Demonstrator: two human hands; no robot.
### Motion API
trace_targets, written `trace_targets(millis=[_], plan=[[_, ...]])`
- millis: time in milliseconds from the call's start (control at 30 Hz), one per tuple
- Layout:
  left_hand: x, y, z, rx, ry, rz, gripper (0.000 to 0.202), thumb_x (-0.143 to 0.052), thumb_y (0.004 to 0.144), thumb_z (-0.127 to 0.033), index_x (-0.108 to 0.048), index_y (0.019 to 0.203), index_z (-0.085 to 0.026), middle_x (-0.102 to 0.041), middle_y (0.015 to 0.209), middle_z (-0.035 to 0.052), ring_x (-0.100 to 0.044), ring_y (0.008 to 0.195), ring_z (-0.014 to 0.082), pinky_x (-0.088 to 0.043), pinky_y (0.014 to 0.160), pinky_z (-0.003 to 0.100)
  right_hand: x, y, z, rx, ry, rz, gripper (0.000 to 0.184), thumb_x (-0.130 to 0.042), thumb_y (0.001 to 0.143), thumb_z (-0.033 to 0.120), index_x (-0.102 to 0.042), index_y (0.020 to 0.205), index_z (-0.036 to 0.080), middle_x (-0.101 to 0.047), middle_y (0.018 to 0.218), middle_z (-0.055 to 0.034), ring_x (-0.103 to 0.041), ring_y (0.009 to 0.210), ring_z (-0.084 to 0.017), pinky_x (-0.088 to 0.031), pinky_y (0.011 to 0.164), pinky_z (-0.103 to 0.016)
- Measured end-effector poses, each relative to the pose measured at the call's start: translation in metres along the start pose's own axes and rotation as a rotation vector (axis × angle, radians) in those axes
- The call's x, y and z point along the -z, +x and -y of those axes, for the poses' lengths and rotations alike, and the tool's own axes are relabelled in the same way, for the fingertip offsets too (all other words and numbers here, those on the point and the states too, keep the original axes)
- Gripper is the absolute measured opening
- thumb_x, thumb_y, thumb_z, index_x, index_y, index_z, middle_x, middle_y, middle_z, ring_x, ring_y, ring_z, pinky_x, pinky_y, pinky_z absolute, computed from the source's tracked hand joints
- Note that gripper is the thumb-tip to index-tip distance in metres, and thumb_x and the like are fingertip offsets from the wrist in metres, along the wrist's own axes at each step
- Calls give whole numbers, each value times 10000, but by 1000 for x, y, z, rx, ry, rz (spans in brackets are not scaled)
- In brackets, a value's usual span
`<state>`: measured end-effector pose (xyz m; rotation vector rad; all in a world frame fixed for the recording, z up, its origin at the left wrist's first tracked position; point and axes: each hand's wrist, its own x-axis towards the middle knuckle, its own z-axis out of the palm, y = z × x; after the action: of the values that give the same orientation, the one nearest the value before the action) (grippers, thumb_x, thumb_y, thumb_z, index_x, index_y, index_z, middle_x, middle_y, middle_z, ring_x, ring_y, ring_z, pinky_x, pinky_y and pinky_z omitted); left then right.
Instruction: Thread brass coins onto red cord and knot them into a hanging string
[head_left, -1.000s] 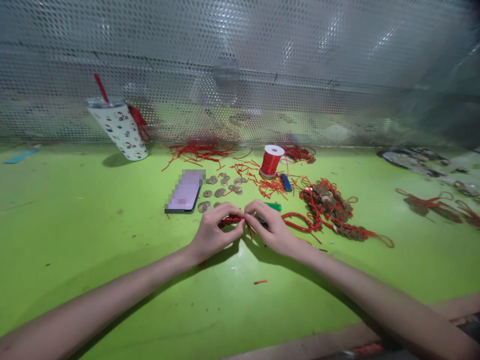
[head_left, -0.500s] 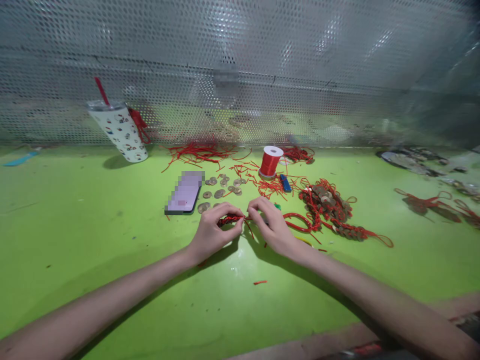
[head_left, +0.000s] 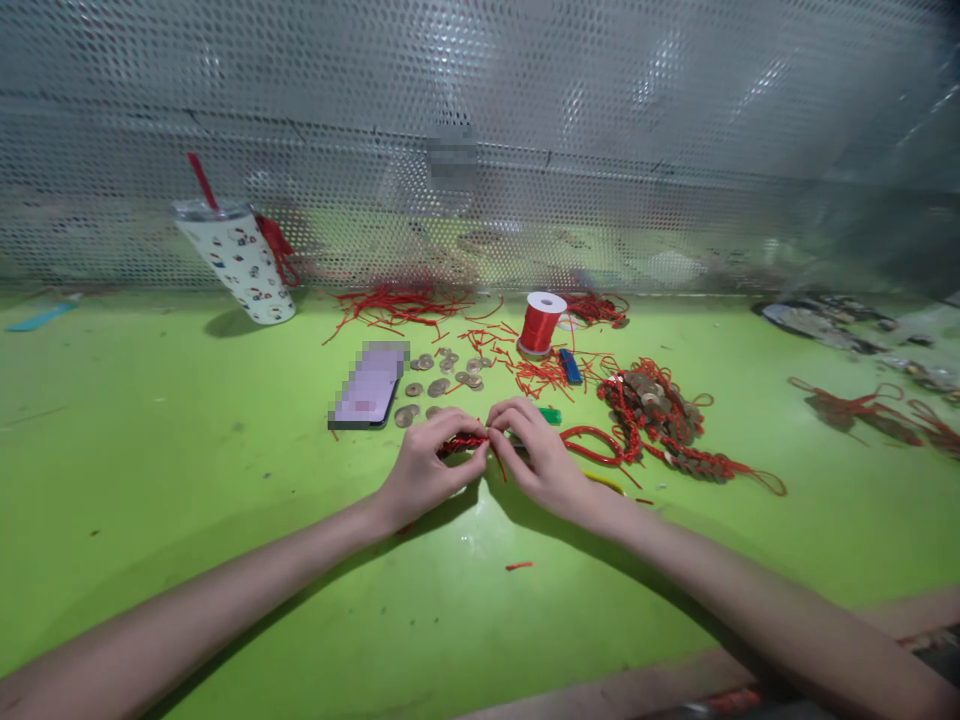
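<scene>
My left hand (head_left: 427, 465) and my right hand (head_left: 536, 452) meet at the middle of the green table (head_left: 225, 500). Both pinch a short piece of braided red cord (head_left: 463, 442) held between them, just above the tabletop. The left fingers curl round its left end, the right fingertips grip its right end. A red cord loop (head_left: 596, 445) trails off to the right of my right hand. Loose brass coins (head_left: 439, 380) lie just behind the hands.
A phone (head_left: 369, 385) lies left of the coins. Behind stand a red thread spool (head_left: 541, 323), a blue lighter (head_left: 571, 366), a green lighter (head_left: 550, 415) and cord scraps (head_left: 397, 300). A patterned cup with straw (head_left: 240, 262) stands back left. Finished coin strings (head_left: 664, 410) pile at right. A perforated metal wall (head_left: 480, 140) closes the back.
My right fingers lifted slightly off the cord end, then came back down to pinch it; the green lighter behind was briefly covered. The left hand stayed put.
</scene>
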<state>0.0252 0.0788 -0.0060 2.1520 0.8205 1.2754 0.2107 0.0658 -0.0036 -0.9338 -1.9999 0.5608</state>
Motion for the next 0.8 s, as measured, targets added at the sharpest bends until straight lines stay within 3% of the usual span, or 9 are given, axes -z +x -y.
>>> trace_targets(millis=[167,400,800], plan=[[0,2,1,-2,21,-47,56,-673,890,-140,-699,936,-159,-722,876,45,-662,805,166,-529,749,288,3,2,0,-159,78,-4,192,-422,1056,317,-515,916,223,-567,922,-57,-544,896,-214,-443,840,-370],[-1,1,4,18,16,-52,83,-686,898,-150,-708,975,-168,-730,918,41,-681,850,172,-539,789,299,3,1,-4,-142,83,56,226,-405,1064,312,-551,929,205,-591,929,-64,-557,908,-216,-440,846,-363],[-2,0,1,81,44,-80,184,-717,878,-184,-678,1056,-164,-721,955,37,-678,820,151,-549,772,278,2,0,-8,-182,98,12,200,-468,1043,287,-563,887,206,-604,882,-41,-563,844,-199,-438,786,-336]])
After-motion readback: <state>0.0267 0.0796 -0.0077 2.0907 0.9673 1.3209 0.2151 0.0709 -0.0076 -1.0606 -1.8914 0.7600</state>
